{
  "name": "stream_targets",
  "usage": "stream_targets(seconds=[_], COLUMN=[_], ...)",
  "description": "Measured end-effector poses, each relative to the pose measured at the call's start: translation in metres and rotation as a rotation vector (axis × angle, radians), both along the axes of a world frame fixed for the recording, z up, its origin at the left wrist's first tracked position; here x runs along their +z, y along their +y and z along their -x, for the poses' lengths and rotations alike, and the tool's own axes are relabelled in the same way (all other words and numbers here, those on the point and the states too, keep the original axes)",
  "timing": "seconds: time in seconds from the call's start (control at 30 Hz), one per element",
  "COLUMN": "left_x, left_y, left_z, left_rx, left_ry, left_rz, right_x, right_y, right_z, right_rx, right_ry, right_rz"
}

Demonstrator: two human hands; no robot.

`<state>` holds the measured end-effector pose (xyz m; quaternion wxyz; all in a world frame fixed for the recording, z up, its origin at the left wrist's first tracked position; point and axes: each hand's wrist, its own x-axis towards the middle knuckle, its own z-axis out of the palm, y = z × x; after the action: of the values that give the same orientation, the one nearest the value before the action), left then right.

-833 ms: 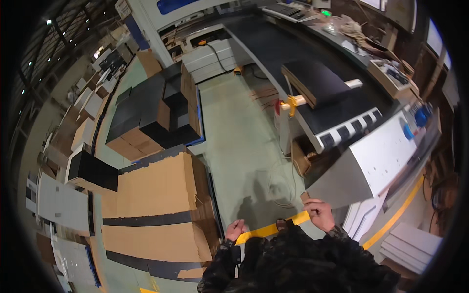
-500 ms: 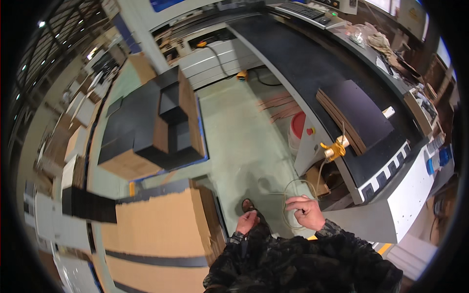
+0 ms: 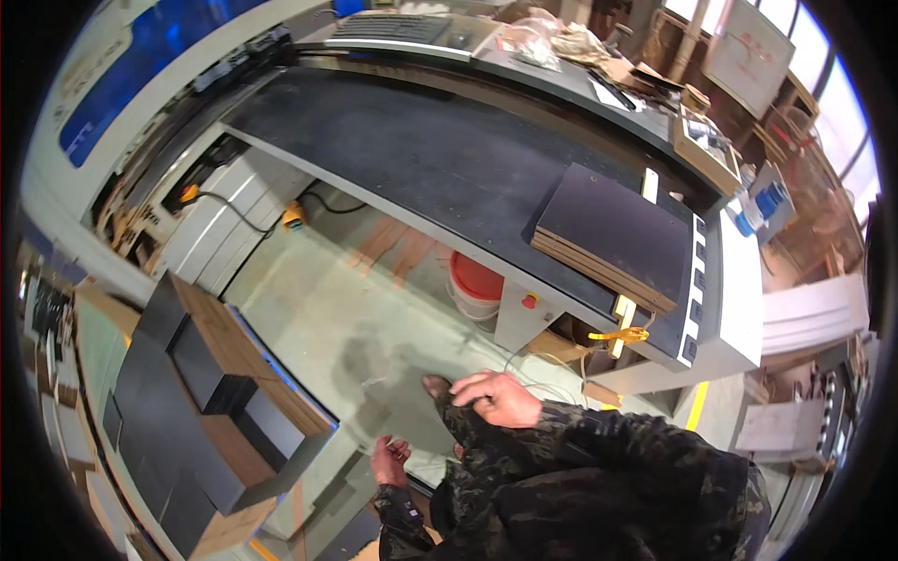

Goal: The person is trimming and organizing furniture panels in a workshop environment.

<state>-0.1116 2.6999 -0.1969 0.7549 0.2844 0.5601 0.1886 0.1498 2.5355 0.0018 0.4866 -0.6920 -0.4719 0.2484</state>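
Over the pale floor, my right hand point(image 3: 498, 398) hangs with its fingers partly stretched and apart, and I see nothing in it. My left hand point(image 3: 390, 460) is lower and to the left; its fingers are loosely bent, with no object visible among them. Ahead to the right, a stack of dark-faced boards point(image 3: 613, 229) lies on the long black bench top point(image 3: 402, 140), out of reach of both hands. By the stack's near edge, a yellow fitting point(image 3: 622, 335) sits on a pale wooden stick.
On the left stand black panels stacked with open box-like gaps point(image 3: 154, 411). Beneath the bench are a red-lidded bucket point(image 3: 475, 283), a red button point(image 3: 530, 300) and a loose cable point(image 3: 524, 379). A blue bottle point(image 3: 762, 208) and a keyboard point(image 3: 391, 30) rest beyond.
My view has swung right, bringing the bench and board stack nearer the middle. My left hand has loosened from a more closed shape. The tan board stack has mostly left view.
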Motion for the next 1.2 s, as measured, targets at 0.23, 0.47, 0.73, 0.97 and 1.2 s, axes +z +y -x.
stream_targets(seconds=[0.23, 0.47, 0.73, 0.97, 1.2], left_x=[-0.045, -0.049, -0.140, -0.246, -0.336], left_y=[0.090, 0.159, 0.254, 0.360, 0.427], left_z=[0.024, 0.008, 0.060, 0.084, 0.101], left_rx=[0.118, 0.360, 1.037, 1.406, 1.862], left_ry=[-0.058, 0.153, -0.312, -0.389, -0.488], left_rz=[0.104, 0.133, 0.287, 0.309, 0.215], right_x=[-0.058, -0.048, -0.054, -0.074, -0.090], right_y=[0.151, 0.258, 0.317, 0.289, 0.345], right_z=[-0.039, -0.096, -0.125, -0.096, -0.045], right_rx=[0.028, 0.134, 0.100, -0.069, 0.227], right_ry=[0.233, 0.390, 0.079, 0.285, 0.330], right_rz=[-0.180, 0.005, 0.300, 0.843, 1.144])
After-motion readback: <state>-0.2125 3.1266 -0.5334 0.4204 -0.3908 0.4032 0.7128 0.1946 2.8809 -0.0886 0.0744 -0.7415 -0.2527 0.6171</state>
